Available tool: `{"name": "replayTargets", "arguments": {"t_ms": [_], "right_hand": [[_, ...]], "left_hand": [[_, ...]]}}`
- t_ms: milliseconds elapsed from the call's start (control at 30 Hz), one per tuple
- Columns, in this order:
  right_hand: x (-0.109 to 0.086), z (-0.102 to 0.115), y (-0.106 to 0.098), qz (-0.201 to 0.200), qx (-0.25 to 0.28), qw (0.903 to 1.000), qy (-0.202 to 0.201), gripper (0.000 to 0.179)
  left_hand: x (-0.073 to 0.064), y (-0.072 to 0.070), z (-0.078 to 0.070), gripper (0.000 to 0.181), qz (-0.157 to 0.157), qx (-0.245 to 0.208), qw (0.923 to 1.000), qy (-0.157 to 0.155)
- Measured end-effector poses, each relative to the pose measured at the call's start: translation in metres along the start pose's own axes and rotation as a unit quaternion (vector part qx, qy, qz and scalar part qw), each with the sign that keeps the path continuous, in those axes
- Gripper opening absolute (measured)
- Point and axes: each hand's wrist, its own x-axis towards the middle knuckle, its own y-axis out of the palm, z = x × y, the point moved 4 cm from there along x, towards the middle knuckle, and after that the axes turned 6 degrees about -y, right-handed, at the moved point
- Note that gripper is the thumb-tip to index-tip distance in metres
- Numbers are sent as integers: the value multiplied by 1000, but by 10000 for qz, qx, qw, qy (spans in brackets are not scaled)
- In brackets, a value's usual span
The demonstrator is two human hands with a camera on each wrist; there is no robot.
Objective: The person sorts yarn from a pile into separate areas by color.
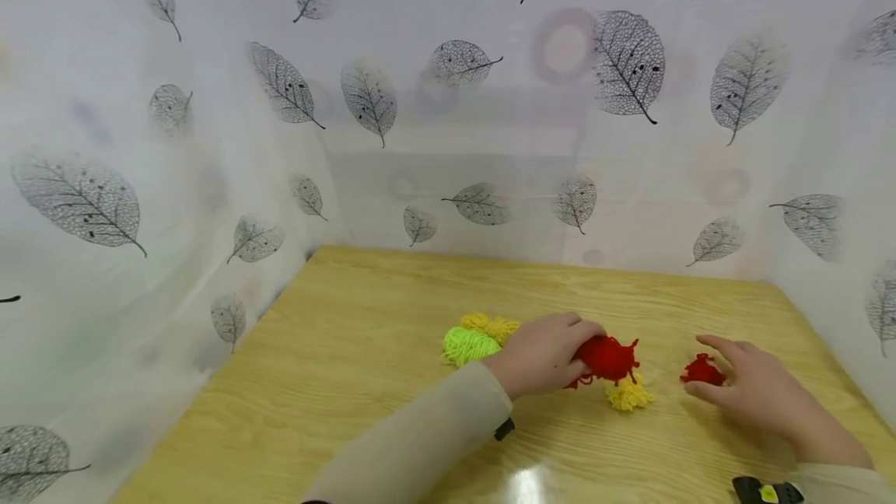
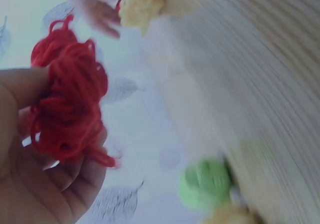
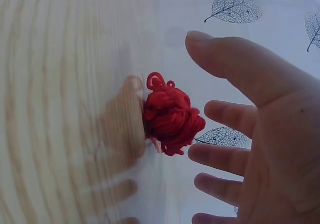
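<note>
A red yarn bundle (image 2: 72,96) with loose loops is gripped between the thumb and fingers of my left hand (image 1: 546,355), above the table. Just under that bundle in the head view lies a yellow yarn bundle (image 1: 628,393). My right hand (image 1: 766,395) has its fingers spread around a second red yarn bundle (image 3: 172,115), which sits on the table. In the right wrist view a gap shows between the fingertips and this bundle. Left of the left hand lie a lime-green yarn bundle (image 1: 470,346) and another yellow bundle (image 1: 488,326), partly hidden.
The wooden table (image 1: 364,379) has a light grain and a glossy surface. White sheeting (image 1: 490,123) printed with grey leaves hangs behind it and on both sides. A black wrist strap (image 1: 766,491) shows at the right wrist.
</note>
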Motion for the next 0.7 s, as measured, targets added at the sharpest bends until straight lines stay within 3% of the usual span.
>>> {"name": "replayTargets", "arguments": {"t_ms": [333,533,700], "right_hand": [[-3,0,0,-42,65,10000,49,104],[-2,2,-1,3,203,9998,76,106],[0,4,0,19,229,9996,141,105]], "left_hand": [[75,26,-44,52,319,-183,9948,-948],[102,42,-55,45,135,-184,9891,-1457],[115,58,-58,43,75,-124,9820,-1884]]}}
